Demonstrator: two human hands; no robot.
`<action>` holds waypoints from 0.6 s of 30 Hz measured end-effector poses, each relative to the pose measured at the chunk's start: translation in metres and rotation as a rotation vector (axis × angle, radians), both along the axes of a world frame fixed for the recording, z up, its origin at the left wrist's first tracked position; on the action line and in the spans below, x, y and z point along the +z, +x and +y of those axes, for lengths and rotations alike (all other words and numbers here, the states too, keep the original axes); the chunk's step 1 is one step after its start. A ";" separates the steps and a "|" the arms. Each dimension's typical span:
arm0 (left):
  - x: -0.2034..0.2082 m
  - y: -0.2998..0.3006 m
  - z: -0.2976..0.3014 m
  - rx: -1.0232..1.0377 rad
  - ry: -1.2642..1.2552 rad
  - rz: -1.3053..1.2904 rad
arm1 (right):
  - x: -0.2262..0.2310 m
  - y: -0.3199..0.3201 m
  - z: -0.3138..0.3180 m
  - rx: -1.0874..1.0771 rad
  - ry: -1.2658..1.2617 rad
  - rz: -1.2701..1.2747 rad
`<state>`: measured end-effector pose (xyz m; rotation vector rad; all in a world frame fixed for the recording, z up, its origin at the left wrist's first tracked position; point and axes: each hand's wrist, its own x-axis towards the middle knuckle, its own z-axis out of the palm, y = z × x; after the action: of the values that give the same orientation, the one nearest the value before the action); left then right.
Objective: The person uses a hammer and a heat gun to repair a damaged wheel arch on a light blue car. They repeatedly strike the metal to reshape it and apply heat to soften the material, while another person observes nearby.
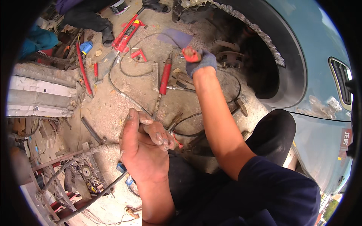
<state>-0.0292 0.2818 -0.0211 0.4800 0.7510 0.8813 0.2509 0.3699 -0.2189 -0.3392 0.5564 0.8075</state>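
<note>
My left hand (145,150) is bare and dusty, palm turned up, with its fingers loosely bent and apart from the thumb; nothing shows in it. Further out, my right hand (203,63) wears a grey glove with red at its front. Its fingers are closed beside the wheel arch (288,75), and whatever they may hold is hidden. Between the hands lies a red hydraulic cylinder (165,75) on the ground, joined to a black hose (184,89). A red hand pump (128,35) rests farther off.
A blue-green car body (316,56) with torn arch trim stands at the right. A hammer head (241,107) lies near my right forearm. On the left are a red bar (83,69), a metal beam (41,94) and piled scrap (75,180). Another person's dark-clad leg (86,19) shows at far left.
</note>
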 end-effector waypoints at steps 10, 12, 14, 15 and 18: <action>0.003 -0.008 -0.001 -0.016 -0.006 -0.044 | -0.003 -0.011 -0.030 -0.329 -0.241 -0.154; 0.004 -0.012 0.000 -0.007 -0.005 -0.041 | 0.015 -0.008 -0.030 -0.392 -0.256 -0.188; 0.004 -0.014 0.001 0.011 -0.006 -0.035 | 0.048 -0.008 -0.019 -0.430 -0.285 -0.151; 0.005 -0.014 0.001 0.021 -0.011 -0.029 | 0.067 -0.011 -0.011 -0.524 -0.337 -0.119; 0.004 -0.010 0.000 0.037 -0.003 -0.007 | 0.113 -0.025 0.057 -0.240 -0.301 -0.354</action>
<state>-0.0396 0.2821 -0.0174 0.4609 0.7565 0.9153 0.2263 0.4264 -0.1063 -0.6642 0.3744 0.4161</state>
